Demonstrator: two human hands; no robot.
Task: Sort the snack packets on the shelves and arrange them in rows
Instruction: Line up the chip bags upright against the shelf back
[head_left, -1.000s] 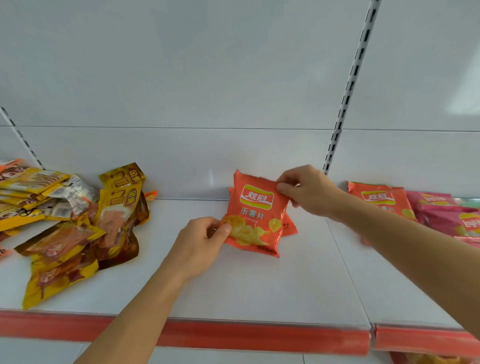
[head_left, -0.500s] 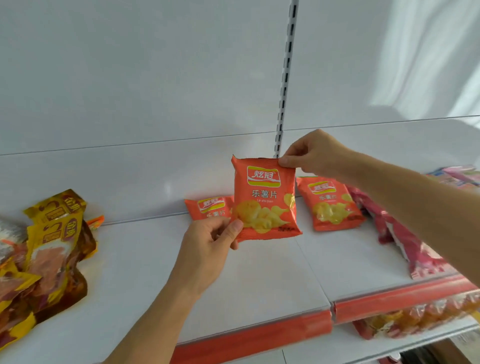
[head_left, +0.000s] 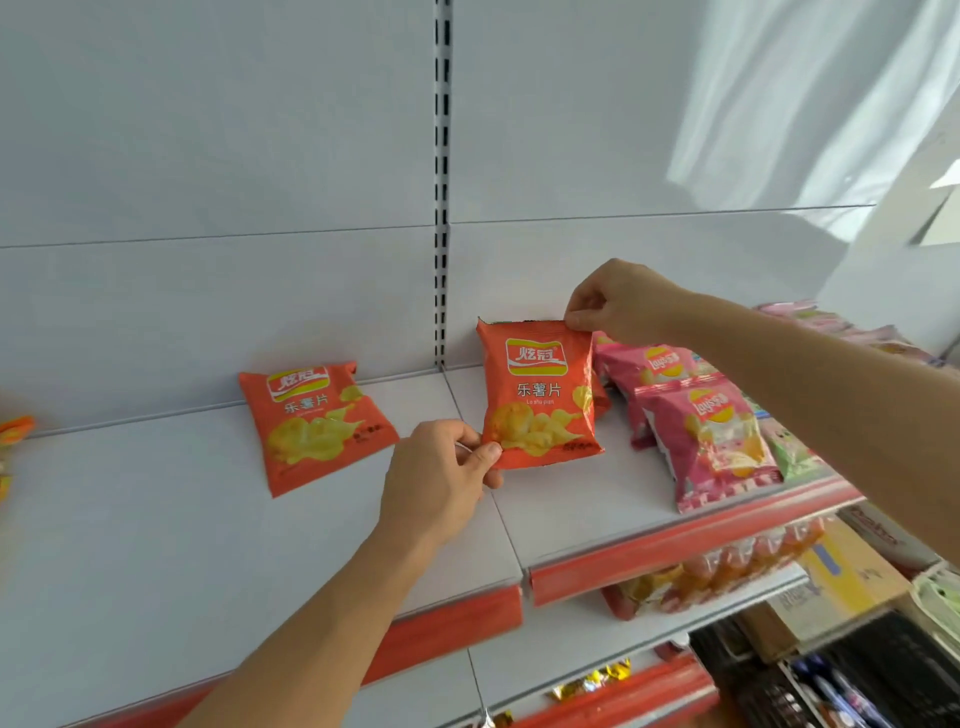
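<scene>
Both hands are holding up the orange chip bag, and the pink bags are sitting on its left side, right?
Not quite. In the head view the left hand pinches the bottom corner of the orange chip bag and the right hand pinches its top corner, but the pink bags sit on its right side. The thing lying to its left is another orange bag.

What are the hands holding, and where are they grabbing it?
Both hold one orange foil chip packet, standing upright on the white shelf. The left hand pinches its bottom left corner; the right hand pinches its top right corner.
</scene>
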